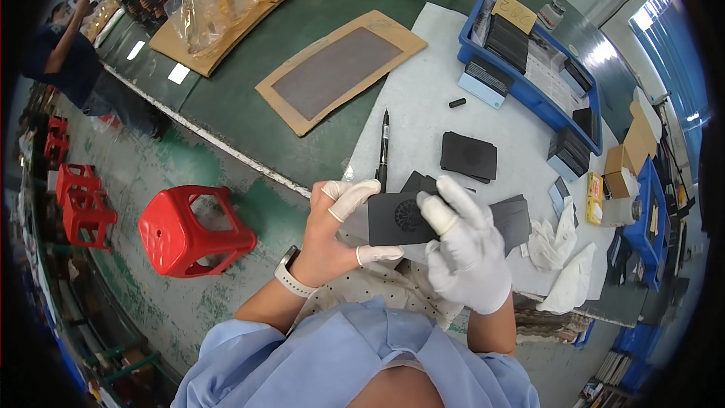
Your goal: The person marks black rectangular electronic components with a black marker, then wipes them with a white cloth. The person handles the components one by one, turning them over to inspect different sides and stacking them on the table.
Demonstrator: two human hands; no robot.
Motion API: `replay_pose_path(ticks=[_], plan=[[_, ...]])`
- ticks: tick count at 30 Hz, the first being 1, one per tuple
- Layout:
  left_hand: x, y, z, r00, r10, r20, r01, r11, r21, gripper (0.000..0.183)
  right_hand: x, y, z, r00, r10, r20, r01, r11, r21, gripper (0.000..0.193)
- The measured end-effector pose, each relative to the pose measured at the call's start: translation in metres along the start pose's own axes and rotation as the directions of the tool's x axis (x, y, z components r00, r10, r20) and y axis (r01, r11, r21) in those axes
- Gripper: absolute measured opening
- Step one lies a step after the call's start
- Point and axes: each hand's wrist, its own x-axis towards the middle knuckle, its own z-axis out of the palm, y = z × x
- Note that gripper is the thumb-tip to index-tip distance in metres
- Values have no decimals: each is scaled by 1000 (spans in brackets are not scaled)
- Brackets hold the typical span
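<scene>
My left hand (332,230), with pale finger cots on several fingers, grips the left end of a black card (394,219) by its upper and lower edges. A round dark emblem shows on the card's face. Over the card's right end is my right hand (464,245), in a white glove with a finger cot. Its bent forefinger lies on the face and its thumb is at the lower edge; they hide that end. More black cards (512,221) lie beneath and beside this hand. Farther off sits a small black stack (468,157). An uncapped black marker (384,153) lies left of it.
Beyond the marker lies a brown cardboard sheet with a grey panel (336,72). A blue tray (529,75) holds black boxes and papers at far right. Crumpled white cloths (555,245) lie on the right. A red stool (192,230) stands left; a person (83,68) is farther away.
</scene>
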Motion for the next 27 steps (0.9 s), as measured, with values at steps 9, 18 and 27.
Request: replay_pose_path(ticks=[9, 18, 27], plan=[[-5, 12, 22, 1000, -8, -30, 6, 998, -64, 108, -10, -3, 31, 920, 391, -21, -346, 838, 421, 56], [-1, 23, 29, 976, 154, 157, -165, 985, 60, 111, 3, -26, 24, 612, 650, 451, -670, 123, 732, 22], [-1, 22, 24, 974, 71, 215, -41, 989, -142, 112, -3, -5, 19, 552, 831, -60, -443, 353, 824, 52]])
